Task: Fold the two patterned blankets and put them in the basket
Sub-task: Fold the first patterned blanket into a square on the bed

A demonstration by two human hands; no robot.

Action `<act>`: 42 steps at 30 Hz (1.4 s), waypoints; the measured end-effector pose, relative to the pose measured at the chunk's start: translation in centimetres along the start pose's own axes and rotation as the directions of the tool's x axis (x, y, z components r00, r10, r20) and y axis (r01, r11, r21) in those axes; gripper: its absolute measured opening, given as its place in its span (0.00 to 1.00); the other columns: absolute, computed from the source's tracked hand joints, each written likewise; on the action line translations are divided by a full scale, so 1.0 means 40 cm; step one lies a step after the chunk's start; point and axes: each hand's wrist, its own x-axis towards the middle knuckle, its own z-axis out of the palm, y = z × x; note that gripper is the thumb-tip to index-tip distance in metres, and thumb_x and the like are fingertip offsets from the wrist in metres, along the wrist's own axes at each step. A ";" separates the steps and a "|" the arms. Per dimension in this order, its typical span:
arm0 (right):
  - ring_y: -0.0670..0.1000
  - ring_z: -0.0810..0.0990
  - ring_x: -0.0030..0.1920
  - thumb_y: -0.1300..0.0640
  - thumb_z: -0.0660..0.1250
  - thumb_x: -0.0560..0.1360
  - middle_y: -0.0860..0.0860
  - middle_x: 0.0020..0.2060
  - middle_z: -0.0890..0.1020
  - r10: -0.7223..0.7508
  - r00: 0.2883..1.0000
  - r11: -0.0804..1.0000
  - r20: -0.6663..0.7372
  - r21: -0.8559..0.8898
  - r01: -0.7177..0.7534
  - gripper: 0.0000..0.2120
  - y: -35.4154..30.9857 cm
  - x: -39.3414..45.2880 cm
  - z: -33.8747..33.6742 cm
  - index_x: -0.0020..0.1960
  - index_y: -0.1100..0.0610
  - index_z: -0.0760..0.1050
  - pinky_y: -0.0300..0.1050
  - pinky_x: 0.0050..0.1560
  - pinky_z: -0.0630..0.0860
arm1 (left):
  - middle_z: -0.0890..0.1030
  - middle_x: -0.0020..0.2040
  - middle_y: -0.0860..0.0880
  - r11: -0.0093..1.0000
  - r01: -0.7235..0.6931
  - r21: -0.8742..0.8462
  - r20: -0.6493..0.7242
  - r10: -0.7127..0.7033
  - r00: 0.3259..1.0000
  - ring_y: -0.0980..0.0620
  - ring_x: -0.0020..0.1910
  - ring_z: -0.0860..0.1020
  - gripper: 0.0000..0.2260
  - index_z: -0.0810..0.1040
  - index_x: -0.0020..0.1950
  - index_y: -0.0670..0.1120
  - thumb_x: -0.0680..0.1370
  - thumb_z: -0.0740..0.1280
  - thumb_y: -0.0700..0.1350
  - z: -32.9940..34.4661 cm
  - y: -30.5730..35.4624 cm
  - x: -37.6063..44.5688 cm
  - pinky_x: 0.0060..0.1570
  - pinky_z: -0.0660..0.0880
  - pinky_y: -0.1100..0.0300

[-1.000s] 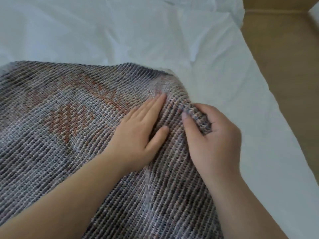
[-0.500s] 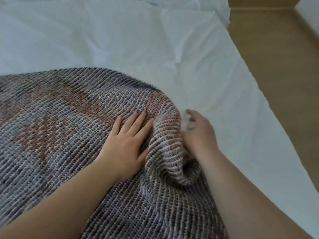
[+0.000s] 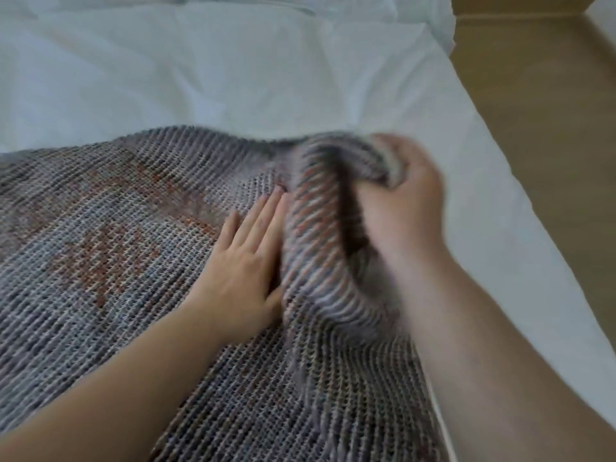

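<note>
A grey knitted blanket [image 3: 110, 248] with an orange diamond pattern lies spread over the near left of the bed. My left hand [image 3: 246, 261] rests flat on it, fingers straight, just left of a raised fold. My right hand [image 3: 403, 201] grips the blanket's far right corner and holds it lifted, so the fabric arches up in a loop between the two hands. The right hand is blurred by motion. No second blanket and no basket is in view.
A white sheet [image 3: 233, 78] covers the bed beyond and to the right of the blanket. The bed's right edge runs diagonally, with tan floor [image 3: 550, 111] beyond it. A white pillow edge shows at the top.
My right hand has taken the blanket's corner and lifted it up and to the right, raising a loop of fabric. My left hand has stayed pressed flat on the blanket.
</note>
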 end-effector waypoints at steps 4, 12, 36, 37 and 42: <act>0.55 0.66 0.73 0.67 0.66 0.70 0.55 0.74 0.65 -0.374 0.911 0.826 -0.175 -0.510 0.241 0.35 -0.055 0.140 -0.097 0.75 0.51 0.64 0.56 0.74 0.61 | 0.37 0.80 0.55 0.989 0.078 0.122 0.065 -0.087 0.994 0.52 0.80 0.37 0.31 0.33 0.79 0.57 0.80 0.40 0.63 -0.017 0.010 0.061 0.79 0.42 0.45; 0.57 0.39 0.79 0.29 0.50 0.77 0.53 0.80 0.42 0.181 0.912 0.572 0.367 -0.794 0.206 0.38 0.154 0.004 -0.029 0.81 0.46 0.43 0.62 0.76 0.39 | 0.37 0.81 0.52 0.956 0.082 0.282 0.278 -0.163 0.947 0.51 0.80 0.37 0.31 0.34 0.80 0.56 0.81 0.42 0.66 0.026 0.025 0.168 0.78 0.42 0.43; 0.57 0.40 0.79 0.26 0.45 0.76 0.51 0.81 0.44 0.222 0.880 0.567 0.421 -0.790 0.235 0.39 0.363 0.064 -0.032 0.80 0.44 0.44 0.60 0.77 0.40 | 0.37 0.82 0.51 0.926 0.124 0.357 0.140 -0.184 0.973 0.50 0.80 0.35 0.34 0.38 0.81 0.55 0.79 0.40 0.68 0.204 -0.059 0.319 0.77 0.37 0.43; 0.57 0.42 0.79 0.28 0.47 0.77 0.51 0.81 0.46 0.218 0.879 0.589 0.423 -0.776 0.227 0.37 0.355 0.038 -0.058 0.80 0.44 0.47 0.58 0.78 0.42 | 0.38 0.82 0.51 0.930 0.154 0.333 0.144 -0.212 0.967 0.50 0.80 0.37 0.34 0.40 0.82 0.54 0.79 0.41 0.67 0.192 -0.042 0.315 0.78 0.37 0.43; 0.58 0.49 0.79 0.36 0.53 0.80 0.55 0.79 0.56 0.196 0.908 0.751 0.369 -0.653 0.103 0.32 0.340 -0.195 -0.203 0.79 0.50 0.60 0.54 0.78 0.49 | 0.50 0.82 0.52 0.988 0.134 -0.072 0.174 -0.120 0.977 0.53 0.81 0.45 0.32 0.51 0.82 0.52 0.81 0.47 0.66 0.201 0.190 0.104 0.79 0.41 0.48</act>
